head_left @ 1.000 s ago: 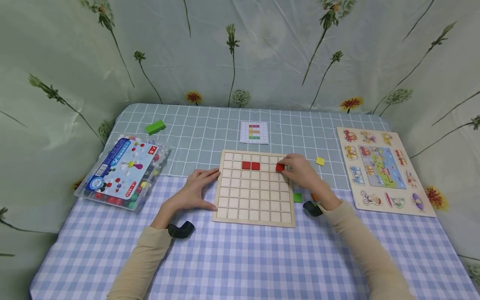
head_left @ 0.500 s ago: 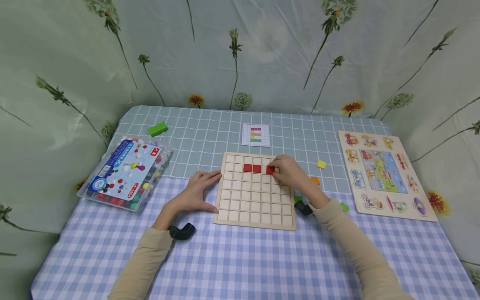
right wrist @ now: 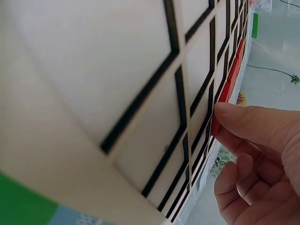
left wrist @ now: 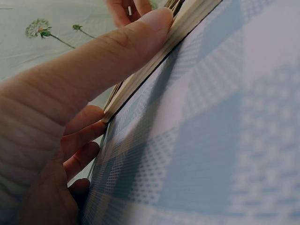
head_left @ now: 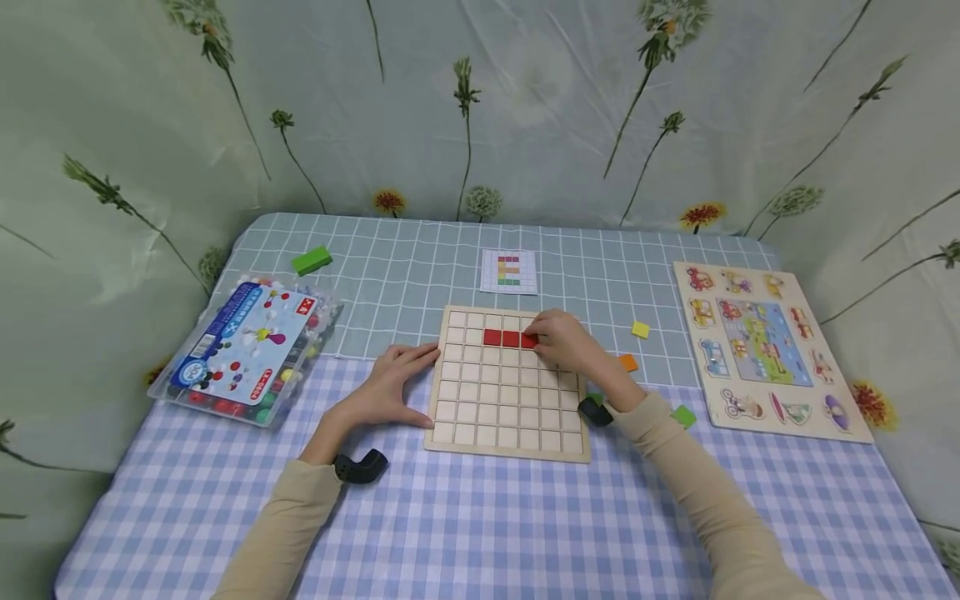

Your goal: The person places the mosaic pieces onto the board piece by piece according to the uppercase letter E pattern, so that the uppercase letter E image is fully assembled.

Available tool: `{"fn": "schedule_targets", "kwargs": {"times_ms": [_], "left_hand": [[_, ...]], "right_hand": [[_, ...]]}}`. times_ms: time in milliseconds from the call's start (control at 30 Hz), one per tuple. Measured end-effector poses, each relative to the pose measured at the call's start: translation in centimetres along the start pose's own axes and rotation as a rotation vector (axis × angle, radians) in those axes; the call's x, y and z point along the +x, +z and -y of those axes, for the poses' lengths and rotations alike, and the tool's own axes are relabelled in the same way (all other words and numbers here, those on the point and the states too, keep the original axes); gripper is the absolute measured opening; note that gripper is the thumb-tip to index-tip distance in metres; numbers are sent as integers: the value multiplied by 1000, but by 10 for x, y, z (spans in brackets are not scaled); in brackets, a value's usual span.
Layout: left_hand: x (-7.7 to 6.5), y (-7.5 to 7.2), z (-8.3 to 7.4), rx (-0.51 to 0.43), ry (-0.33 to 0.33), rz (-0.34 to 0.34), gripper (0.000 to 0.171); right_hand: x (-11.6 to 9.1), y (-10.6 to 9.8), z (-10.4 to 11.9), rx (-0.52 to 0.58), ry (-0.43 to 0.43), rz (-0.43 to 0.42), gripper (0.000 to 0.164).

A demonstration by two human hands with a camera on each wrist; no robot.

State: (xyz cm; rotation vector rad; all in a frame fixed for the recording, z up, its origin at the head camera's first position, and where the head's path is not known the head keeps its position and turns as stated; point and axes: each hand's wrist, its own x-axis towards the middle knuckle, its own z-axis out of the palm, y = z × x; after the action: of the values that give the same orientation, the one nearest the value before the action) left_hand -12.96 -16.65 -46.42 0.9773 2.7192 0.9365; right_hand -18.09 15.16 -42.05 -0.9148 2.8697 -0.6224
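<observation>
A square wooden grid board (head_left: 506,454) lies on the table in front of me. In its second row from the back, two red square tiles (head_left: 501,338) sit side by side. My right hand (head_left: 564,343) pinches a third red square tile (head_left: 528,341) between thumb and fingers, right beside those two. The right wrist view shows the thumb (right wrist: 248,121) on this tile, low over the row. My left hand (head_left: 386,387) has thumb and fingers spread along the board's left edge; the thumb (left wrist: 136,40) touches the wooden side.
Behind the board lies a card with a coloured grid pattern (head_left: 508,272). Yellow (head_left: 641,330), orange (head_left: 627,362) and green (head_left: 683,417) tiles lie right of it. A clear box of coloured balls (head_left: 247,350) and a green block (head_left: 311,260) are left, a picture puzzle (head_left: 772,346) right.
My right hand has slid left along the row, bringing the pinched red tile from near the board's right side up to the other two. The left hand stays at the edge.
</observation>
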Motion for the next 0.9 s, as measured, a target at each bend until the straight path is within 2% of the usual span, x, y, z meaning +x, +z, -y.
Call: {"fn": "schedule_targets", "kwargs": {"times_ms": [167, 333, 500, 700, 900], "left_hand": [[1, 0, 0, 8, 4, 0, 106], [1, 1, 1, 6, -9, 3, 107], [0, 0, 0, -7, -27, 14, 106], [0, 1, 0, 5, -20, 7, 106], [0, -1, -1, -2, -22, 13, 106]], "right_hand": [[-2, -2, 0, 15, 7, -2, 23], [-10, -9, -5, 63, 62, -40, 25], [-25, -16, -20, 40, 111, -93, 25], [-48, -25, -39, 29, 159, -182, 27], [-69, -37, -61, -41, 231, -216, 28]]}}
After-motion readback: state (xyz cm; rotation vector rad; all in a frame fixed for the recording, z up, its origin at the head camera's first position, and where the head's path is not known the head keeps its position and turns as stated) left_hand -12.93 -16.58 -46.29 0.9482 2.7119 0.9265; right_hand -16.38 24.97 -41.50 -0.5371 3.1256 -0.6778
